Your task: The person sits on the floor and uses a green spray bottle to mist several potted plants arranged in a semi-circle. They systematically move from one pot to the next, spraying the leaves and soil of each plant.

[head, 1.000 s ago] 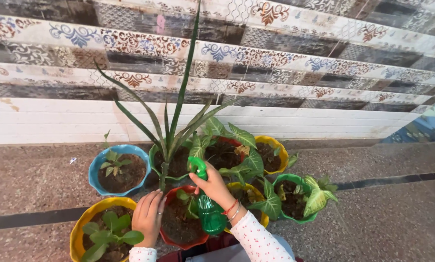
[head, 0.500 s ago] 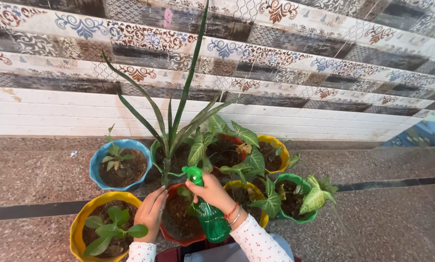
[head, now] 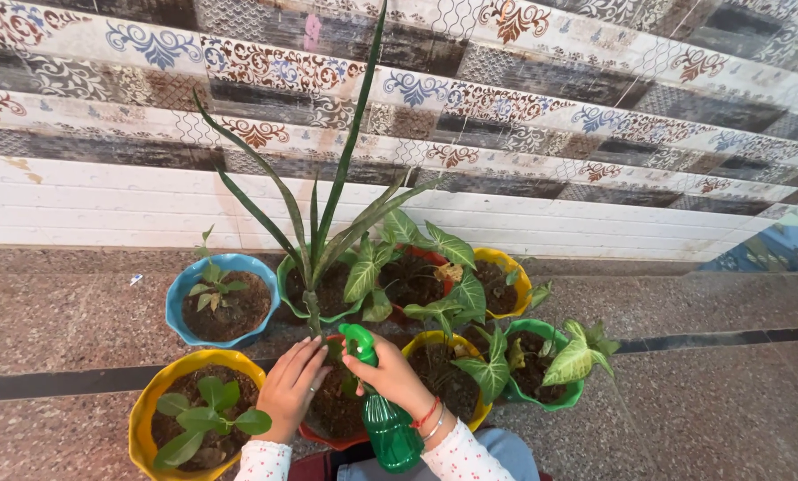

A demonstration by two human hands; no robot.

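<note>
My right hand (head: 395,377) grips a green spray bottle (head: 386,428) by its neck, nozzle pointing away from me over a red pot (head: 321,435) of dark soil. My left hand (head: 290,389) rests on the left rim of that red pot, fingers spread beside a small plant. Just beyond stands a green pot (head: 285,287) with tall sword-like leaves rising high.
A yellow pot (head: 145,410) with a leafy seedling sits at the lower left, a blue pot (head: 181,289) behind it. More yellow, red and green pots with arrow-shaped leaves cluster to the right. A patterned tiled wall (head: 506,107) runs behind them on a speckled stone floor.
The view has shifted slightly. My right hand with the bottle has drawn a little lower and nearer to me, and my left hand has moved right, closer to the bottle.
</note>
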